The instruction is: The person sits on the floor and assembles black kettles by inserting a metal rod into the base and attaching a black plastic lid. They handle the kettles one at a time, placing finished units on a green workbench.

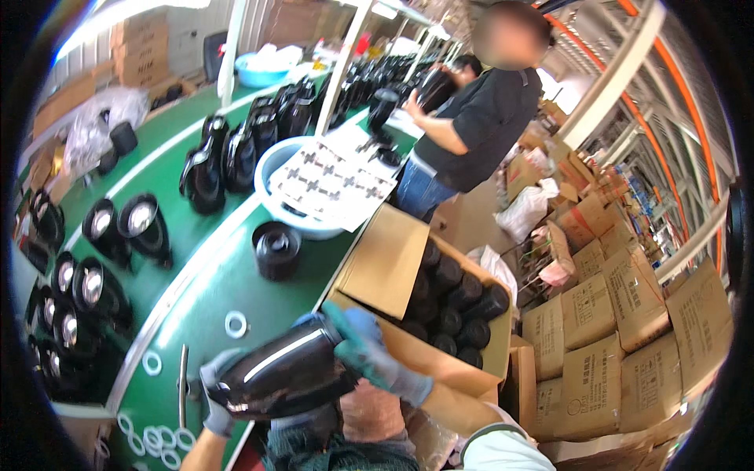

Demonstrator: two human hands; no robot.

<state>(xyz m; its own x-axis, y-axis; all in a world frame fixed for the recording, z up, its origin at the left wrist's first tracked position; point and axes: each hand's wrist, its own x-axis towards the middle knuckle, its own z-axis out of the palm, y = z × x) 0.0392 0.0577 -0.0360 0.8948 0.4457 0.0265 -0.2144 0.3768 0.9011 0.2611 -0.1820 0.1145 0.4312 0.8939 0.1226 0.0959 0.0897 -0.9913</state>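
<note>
While the gloved left hand (217, 392) cups its base, the gloved right hand (369, 353) grips the glossy black plastic housing (287, 373), beside an open cardboard box (385, 263).

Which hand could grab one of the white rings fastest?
Probably the left hand. It grips the black housing at the end nearest the white rings on the green table. The right hand holds the far end.

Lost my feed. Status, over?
Left hand and right hand, gloved, grip black housing. Open box of black parts close right.
</note>
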